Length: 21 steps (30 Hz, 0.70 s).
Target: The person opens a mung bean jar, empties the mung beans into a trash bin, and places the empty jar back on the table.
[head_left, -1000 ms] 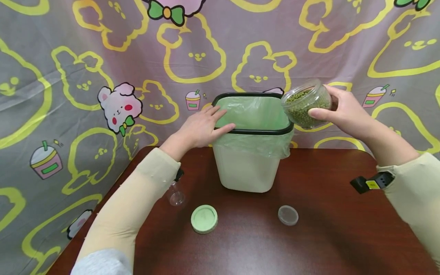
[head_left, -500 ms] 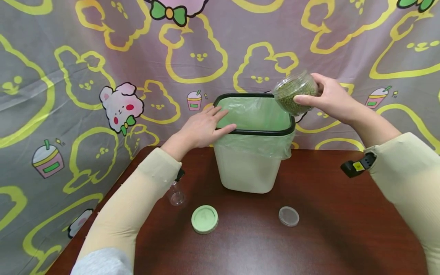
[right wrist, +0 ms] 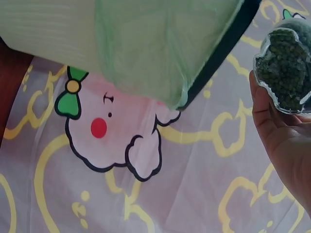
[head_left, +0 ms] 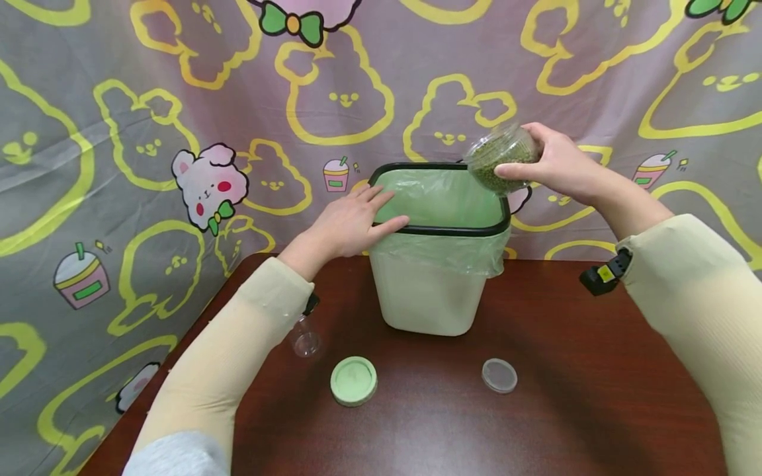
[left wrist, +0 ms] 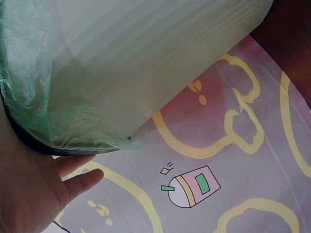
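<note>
A clear jar of small green beans, like mung beans, is tilted with its mouth to the left above the bin's right rim. My right hand grips it, the thumb on the near side. In the right wrist view the beans show through the jar's base. The white trash bin stands upright with a green plastic liner folded over its black rim. On the rim's left side rests my left hand, fingers straight and spread. No beans are visibly falling.
On the dark wooden table lie a pale green round lid and a translucent disc. A small clear container stands partly behind the left forearm. A cartoon-print curtain hangs behind the table.
My right hand has moved left and slightly up with the jar, bringing it from beside the bin to over its right rim. The jar has tilted further. My left hand stays put.
</note>
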Tool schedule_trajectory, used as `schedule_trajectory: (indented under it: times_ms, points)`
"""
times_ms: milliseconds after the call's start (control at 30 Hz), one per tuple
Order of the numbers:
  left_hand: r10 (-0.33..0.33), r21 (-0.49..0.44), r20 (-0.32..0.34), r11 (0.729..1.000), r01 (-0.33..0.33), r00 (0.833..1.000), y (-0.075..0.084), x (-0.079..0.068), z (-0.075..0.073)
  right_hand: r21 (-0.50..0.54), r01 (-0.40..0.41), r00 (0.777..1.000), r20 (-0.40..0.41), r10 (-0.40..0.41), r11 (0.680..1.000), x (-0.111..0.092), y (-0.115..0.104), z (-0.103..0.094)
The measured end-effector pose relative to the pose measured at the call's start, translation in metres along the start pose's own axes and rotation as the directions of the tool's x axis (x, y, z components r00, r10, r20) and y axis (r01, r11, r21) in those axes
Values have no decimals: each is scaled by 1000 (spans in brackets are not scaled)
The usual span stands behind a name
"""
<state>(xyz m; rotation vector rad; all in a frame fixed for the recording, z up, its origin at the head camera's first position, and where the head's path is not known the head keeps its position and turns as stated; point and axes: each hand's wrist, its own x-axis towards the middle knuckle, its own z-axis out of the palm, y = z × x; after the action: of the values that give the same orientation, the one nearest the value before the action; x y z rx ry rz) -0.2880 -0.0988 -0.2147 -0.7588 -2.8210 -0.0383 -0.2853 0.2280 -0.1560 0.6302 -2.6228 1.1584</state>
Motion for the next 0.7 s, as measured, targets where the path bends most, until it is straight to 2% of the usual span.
schedule_trajectory:
  times_ms: [267,700]
  points:
    - [-8,-3,-1,1000,8,1000,-1,-2,0,-62,-5,999,39,7,998,18,-7,-7]
    - [-8,-10,-4,1000,8,1000,0,-1,0,-115,-44,987,152,61,992,37,-23,-27]
